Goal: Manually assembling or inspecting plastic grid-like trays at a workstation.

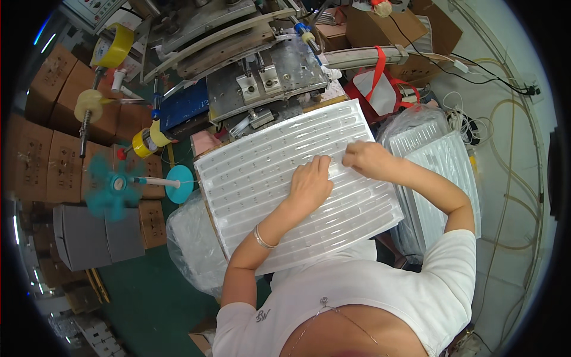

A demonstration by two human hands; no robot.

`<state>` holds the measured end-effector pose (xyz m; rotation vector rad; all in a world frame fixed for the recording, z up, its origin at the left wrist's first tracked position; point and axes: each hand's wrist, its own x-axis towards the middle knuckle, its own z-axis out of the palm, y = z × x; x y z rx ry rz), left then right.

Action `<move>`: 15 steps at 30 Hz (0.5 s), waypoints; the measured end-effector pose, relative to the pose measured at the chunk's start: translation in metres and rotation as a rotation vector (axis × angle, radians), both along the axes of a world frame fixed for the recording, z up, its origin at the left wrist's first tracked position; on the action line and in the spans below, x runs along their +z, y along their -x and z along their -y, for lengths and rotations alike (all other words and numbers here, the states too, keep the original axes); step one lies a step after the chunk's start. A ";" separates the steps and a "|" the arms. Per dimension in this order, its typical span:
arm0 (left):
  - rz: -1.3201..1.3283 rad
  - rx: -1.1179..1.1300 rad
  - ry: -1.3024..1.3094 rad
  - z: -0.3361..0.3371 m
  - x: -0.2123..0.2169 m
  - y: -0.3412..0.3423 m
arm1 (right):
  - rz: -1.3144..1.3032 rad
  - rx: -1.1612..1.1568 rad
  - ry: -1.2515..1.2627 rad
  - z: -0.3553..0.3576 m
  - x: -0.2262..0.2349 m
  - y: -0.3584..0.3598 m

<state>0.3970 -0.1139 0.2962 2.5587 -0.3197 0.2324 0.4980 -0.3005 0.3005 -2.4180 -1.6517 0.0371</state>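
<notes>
A large white ribbed plastic sheet point(267, 208) lies tilted in front of me, with rows of small marks along its upper-left channels. My left hand point(311, 186) rests on its middle, fingers bent and drawn together at the tips. To the right, near the sheet's right edge, my right hand point(370, 160) is held just over the surface, thumb and fingers pinched together. Whatever either hand grips is too small or hidden to make out. A bracelet circles my left wrist.
Beyond the sheet stands a metal press machine point(262, 77). Tape rolls point(114, 46) hang at its left, above a turquoise fan point(117, 183). Bagged white ribbed sheets point(437, 178) lie at the right, with a red bag point(380, 89) behind. Cartons point(35, 154) are stacked far left.
</notes>
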 end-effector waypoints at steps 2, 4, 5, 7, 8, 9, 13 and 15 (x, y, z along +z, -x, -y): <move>0.004 -0.001 0.018 0.007 -0.003 -0.005 | -0.131 -0.073 -0.277 -0.015 0.028 -0.008; 0.013 -0.011 0.037 0.018 -0.009 -0.014 | -0.090 -0.266 -0.413 -0.025 0.044 -0.024; 0.000 -0.045 0.029 0.026 -0.013 -0.019 | -0.087 -0.260 -0.415 -0.030 0.049 -0.032; -0.009 -0.072 0.016 0.033 -0.025 -0.025 | -0.175 -0.402 -0.680 -0.041 0.058 -0.043; 0.074 -0.120 -0.049 0.033 -0.031 -0.027 | -0.192 -0.388 -0.719 -0.045 0.060 -0.043; 0.157 -0.167 -0.116 0.032 -0.037 -0.028 | -0.192 -0.377 -0.723 -0.051 0.062 -0.041; 0.014 -0.199 -0.267 0.013 -0.033 -0.012 | -0.310 -0.415 -0.764 -0.058 0.059 -0.037; 0.128 -0.122 -0.080 -0.002 -0.021 -0.004 | -0.435 -0.474 -0.760 -0.055 0.058 -0.040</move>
